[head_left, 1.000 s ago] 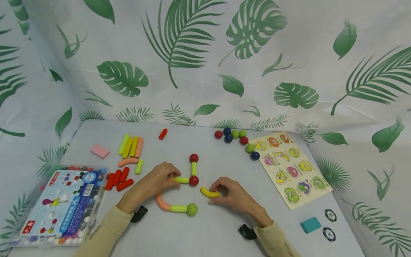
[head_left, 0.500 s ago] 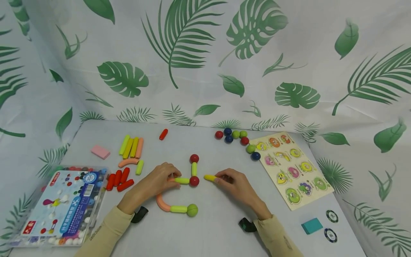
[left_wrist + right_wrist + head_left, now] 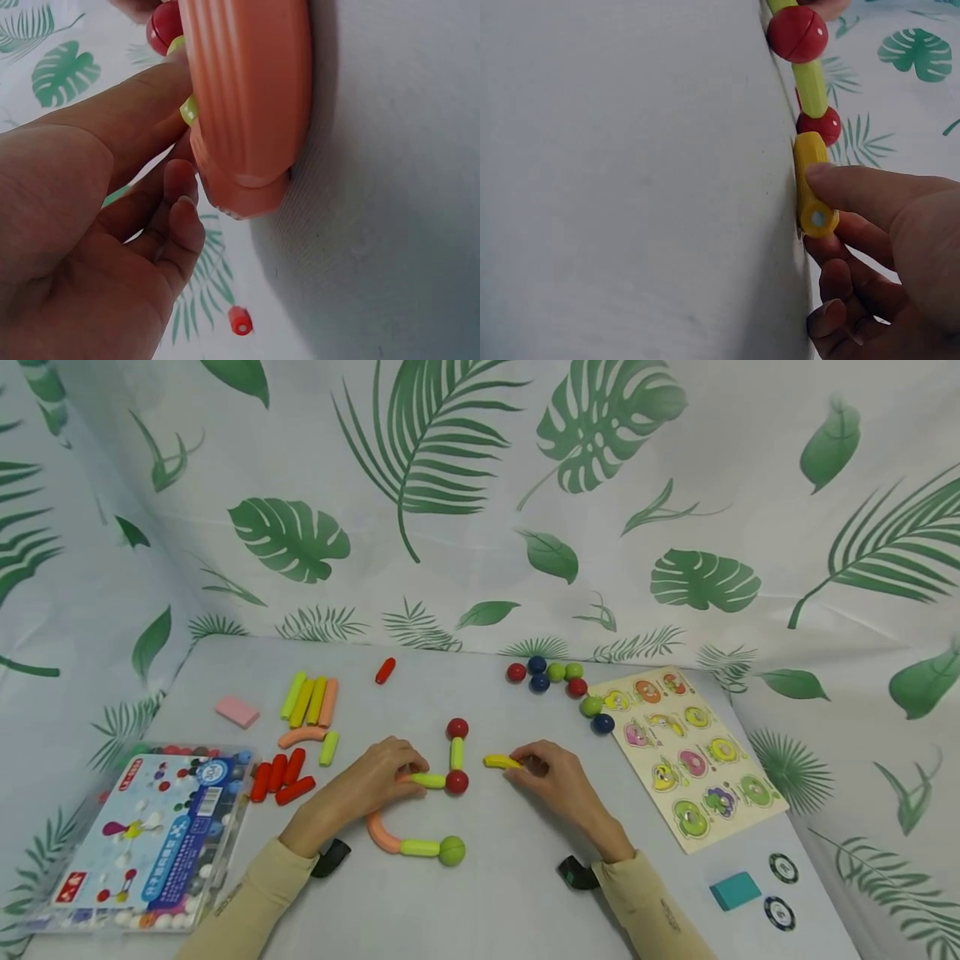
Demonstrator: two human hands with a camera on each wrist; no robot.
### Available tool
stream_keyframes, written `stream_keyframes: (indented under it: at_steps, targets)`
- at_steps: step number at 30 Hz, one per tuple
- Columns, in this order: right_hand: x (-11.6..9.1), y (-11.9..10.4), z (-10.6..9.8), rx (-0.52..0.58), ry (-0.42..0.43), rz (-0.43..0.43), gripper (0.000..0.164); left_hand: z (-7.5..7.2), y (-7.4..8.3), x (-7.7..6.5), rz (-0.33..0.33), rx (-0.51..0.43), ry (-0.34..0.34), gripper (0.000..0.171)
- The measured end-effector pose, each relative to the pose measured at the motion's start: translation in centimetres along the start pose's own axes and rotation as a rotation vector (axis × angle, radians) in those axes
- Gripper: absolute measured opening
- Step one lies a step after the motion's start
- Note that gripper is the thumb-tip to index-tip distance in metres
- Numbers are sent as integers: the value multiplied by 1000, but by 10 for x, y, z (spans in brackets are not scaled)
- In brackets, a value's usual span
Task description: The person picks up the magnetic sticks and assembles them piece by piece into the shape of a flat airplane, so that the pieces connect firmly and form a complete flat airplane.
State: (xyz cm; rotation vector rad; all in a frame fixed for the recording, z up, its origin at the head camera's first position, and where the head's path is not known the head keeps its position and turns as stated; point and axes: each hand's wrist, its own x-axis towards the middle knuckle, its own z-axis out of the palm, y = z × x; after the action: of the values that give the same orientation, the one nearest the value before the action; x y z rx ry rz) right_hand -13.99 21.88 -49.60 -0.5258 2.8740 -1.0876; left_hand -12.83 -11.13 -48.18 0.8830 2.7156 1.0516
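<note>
A chain of magnetic rods and balls lies at the table's middle: a curved orange rod [image 3: 384, 834], yellow-green rods [image 3: 420, 847], two red balls [image 3: 457, 782] and a green ball [image 3: 452, 851]. My left hand [image 3: 382, 774] grips its upper arm where orange meets yellow-green, its fingers partly covering the joint. In the left wrist view the orange rod [image 3: 244, 90] hides part of that grip. Right of the red balls, my right hand [image 3: 553, 779] pinches a curved yellow magnetic rod [image 3: 497, 762] between thumb and fingers. The rod's free end points left, with a gap to the chain.
Loose red rods [image 3: 277, 770], yellow rods [image 3: 316, 700] and a pink block [image 3: 237, 711] lie left, beside a lidded box of balls [image 3: 135, 835]. Several loose balls [image 3: 539, 682] sit at the back. A fruit puzzle board [image 3: 693, 760], teal block [image 3: 735, 891] and two round chips [image 3: 780, 913] are right.
My right hand has moved away from me over the table with the yellow rod and turned it. The left hand has kept its grip in place on the chain.
</note>
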Motion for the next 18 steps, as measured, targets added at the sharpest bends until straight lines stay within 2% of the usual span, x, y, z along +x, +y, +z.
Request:
stream_keyframes:
  at_steps: [6,10,18]
  targets:
    - [15,4,-4,-15,7,14,18,-1,-1,1,0,12,-10,26]
    - [34,10,-10,-7,17,-3,19,-1,-2,0,2,17,-9,24]
    - [76,16,-11,-5,-70,-37,21,1,-3,1,9,13,-10,23]
